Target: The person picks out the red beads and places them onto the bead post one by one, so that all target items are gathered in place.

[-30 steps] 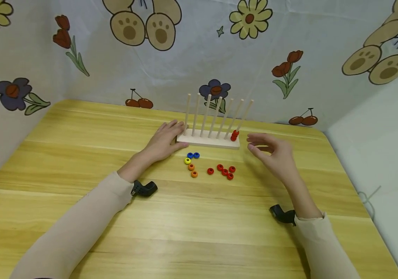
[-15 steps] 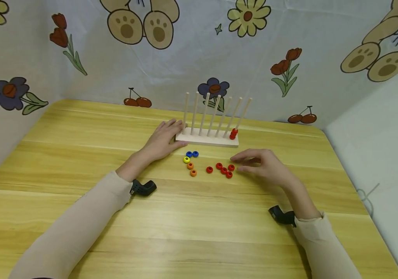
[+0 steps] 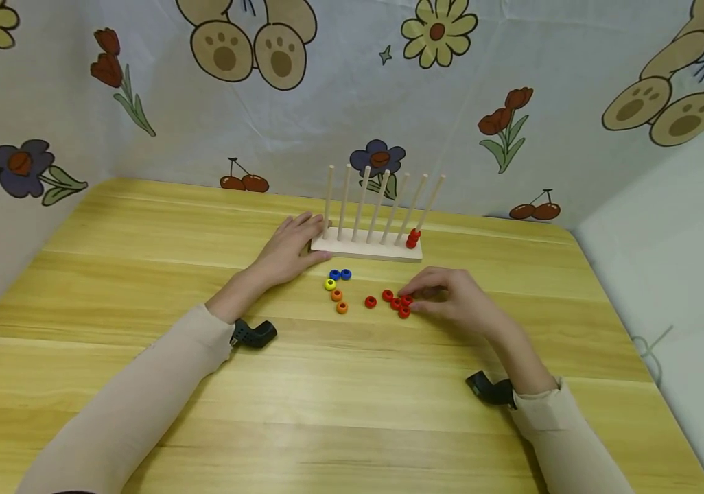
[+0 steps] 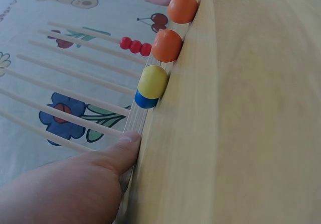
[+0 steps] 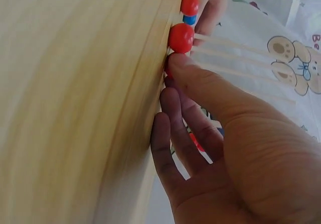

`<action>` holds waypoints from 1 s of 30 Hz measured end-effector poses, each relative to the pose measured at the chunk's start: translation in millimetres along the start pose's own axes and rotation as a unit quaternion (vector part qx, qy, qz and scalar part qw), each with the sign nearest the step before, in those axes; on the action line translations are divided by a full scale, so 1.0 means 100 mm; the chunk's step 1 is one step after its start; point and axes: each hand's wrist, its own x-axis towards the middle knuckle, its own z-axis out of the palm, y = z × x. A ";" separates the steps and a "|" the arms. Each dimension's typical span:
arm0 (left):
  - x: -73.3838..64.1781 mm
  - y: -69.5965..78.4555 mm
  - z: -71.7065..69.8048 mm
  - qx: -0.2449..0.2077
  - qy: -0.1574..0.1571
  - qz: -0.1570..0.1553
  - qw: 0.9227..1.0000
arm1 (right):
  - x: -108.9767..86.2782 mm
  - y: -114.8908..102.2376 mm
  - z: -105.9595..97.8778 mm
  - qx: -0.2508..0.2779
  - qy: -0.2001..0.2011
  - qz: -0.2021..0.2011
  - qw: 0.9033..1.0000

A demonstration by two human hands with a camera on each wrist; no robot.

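Toward the counter's [image 3: 302, 412] far edge, right fingers [image 3: 429, 278] pinch one red bead [image 3: 407, 300], left fingers [image 3: 304, 226] clasp the peg rack [image 3: 367, 247]: lift straight.

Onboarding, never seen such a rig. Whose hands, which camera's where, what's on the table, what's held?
No robot: a person's bare hands. The wide picture comes from a head camera; the two close ones from wrist cameras, one per arm. On the wooden table lie two blue beads, one yellow bead, two orange beads and several red beads. The left hand grips the left end of a wooden seven-peg rack; three red beads sit on its rightmost peg. The right hand appears to pinch one loose red bead.
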 end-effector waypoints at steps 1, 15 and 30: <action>0.00 0.00 0.00 0.001 0.000 0.000 1.000 | 0.00 -0.01 0.02 0.001 0.001 0.001 1.000; 0.01 0.00 0.08 0.005 -0.009 0.005 1.000 | -0.07 0.00 0.12 0.013 0.084 0.012 0.996; 0.02 -0.01 0.02 -0.005 -0.001 0.004 1.000 | 0.07 0.01 -0.10 0.070 0.236 0.014 0.969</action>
